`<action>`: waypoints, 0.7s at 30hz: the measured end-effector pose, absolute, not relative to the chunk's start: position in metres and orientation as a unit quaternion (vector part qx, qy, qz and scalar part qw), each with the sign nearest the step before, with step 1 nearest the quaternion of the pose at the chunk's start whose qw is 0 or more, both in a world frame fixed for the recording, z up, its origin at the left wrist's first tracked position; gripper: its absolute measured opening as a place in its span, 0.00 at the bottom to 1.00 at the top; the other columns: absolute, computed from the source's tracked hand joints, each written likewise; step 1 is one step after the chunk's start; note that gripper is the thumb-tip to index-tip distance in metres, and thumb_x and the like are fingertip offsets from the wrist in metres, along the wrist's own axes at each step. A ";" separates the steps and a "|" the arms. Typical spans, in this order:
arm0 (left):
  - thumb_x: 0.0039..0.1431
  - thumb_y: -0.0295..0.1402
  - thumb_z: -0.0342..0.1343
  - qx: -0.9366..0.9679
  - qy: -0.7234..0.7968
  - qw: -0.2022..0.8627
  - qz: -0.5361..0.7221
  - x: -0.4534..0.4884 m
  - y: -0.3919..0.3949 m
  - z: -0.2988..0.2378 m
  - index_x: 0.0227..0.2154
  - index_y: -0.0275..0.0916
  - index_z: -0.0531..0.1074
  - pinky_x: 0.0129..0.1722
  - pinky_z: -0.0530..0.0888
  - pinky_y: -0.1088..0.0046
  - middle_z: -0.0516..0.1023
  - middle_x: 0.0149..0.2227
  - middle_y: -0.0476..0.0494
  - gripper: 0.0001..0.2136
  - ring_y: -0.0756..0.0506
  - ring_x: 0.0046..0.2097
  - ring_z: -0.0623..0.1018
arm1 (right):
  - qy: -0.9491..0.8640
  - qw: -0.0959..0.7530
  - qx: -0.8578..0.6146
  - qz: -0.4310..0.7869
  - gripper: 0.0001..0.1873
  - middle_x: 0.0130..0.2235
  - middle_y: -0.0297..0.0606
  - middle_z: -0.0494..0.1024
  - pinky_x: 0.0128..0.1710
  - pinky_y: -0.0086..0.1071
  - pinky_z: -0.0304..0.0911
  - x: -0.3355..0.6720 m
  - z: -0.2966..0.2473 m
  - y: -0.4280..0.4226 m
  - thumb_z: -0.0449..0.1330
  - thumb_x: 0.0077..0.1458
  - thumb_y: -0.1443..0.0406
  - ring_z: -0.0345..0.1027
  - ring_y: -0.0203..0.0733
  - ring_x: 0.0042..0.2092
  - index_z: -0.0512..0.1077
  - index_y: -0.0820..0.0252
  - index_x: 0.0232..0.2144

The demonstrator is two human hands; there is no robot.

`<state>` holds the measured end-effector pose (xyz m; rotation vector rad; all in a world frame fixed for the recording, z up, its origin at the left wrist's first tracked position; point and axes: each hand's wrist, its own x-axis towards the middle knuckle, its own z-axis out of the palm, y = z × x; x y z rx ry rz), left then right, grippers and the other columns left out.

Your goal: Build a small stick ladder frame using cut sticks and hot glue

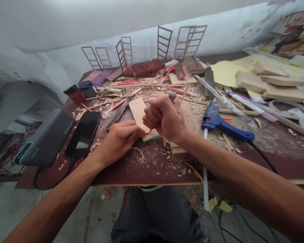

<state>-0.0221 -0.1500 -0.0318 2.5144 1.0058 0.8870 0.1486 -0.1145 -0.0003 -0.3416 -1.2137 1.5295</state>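
My right hand [164, 116] is closed in a fist around a slim hand tool with a dark, rounded handle end [172, 97]. Its thin tip points down at the board, and most of the tool is hidden in the fist, so its exact kind does not show. My left hand [123, 136] rests at the board's left edge, fingertips pinched on a small light wood piece [143, 133] close to that tip. Beneath both hands lies a pale wooden board [137, 109] with a green front edge. A stack of wood strips [178, 153] sits below my right wrist.
A blue glue gun [218, 123] lies right of my right hand, its white glue stick jutting past the table edge. On the left are a phone [83, 133] and a grey power bank [47, 138]. Behind stand small brown ladder-like frames [164, 44], amid sticks and shavings.
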 end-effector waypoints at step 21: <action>0.68 0.23 0.55 0.841 0.343 0.145 0.393 -0.017 -0.148 -0.023 0.47 0.37 0.76 0.41 0.74 0.74 0.76 0.38 0.46 0.09 0.50 0.39 0.77 | -0.749 0.364 -0.554 -0.001 0.19 0.20 0.30 0.58 0.29 0.34 0.48 0.339 0.051 -0.110 0.62 0.59 0.55 0.52 0.36 0.25 0.64 0.56 0.22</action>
